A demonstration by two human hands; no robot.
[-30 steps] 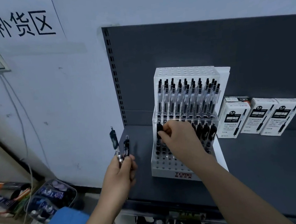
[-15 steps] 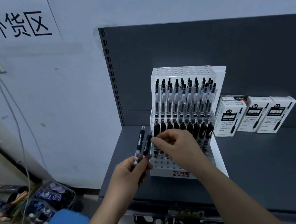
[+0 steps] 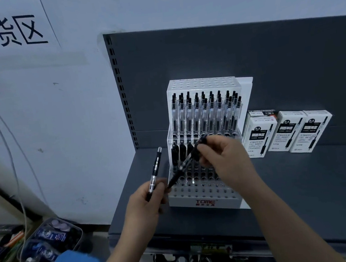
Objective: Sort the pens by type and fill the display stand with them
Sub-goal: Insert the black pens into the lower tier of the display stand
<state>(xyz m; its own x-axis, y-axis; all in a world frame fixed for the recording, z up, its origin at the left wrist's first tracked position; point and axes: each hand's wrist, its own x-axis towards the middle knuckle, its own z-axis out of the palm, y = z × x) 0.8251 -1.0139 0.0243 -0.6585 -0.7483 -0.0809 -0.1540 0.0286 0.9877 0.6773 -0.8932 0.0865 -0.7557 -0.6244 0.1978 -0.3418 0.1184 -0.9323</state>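
Pens are standing in a white display stand [image 3: 203, 203] on a dark grey shelf [image 3: 301, 181]. Clear pens [image 3: 206, 114] are filling the upper tier. Dark pens [image 3: 178, 151] are lining the back of the lower tier, partly hidden by a hand, and the front holes are showing open. The person's right grip [image 3: 224, 161] is pinching a slanted pen [image 3: 184, 165] near its top end. Its barrel is running down and left across the stand, and its low tip is hanging close to the left grip [image 3: 146, 206]. That left grip is clasping a spare pen [image 3: 155, 166] by its lower end, upright, just left of the stand. Three white pen boxes [image 3: 287, 131] are standing on the shelf to the right.

Seating the slanted pen among the dark ones seems to be the step in hand. Doing it well is probably meaning swinging the barrel upright first and aiming the tip over an open hole beside the matching row. Lowering it straight is then keeping it from knocking neighbours askew. Letting go is best coming only once the pen is resting at the bottom of its hole.
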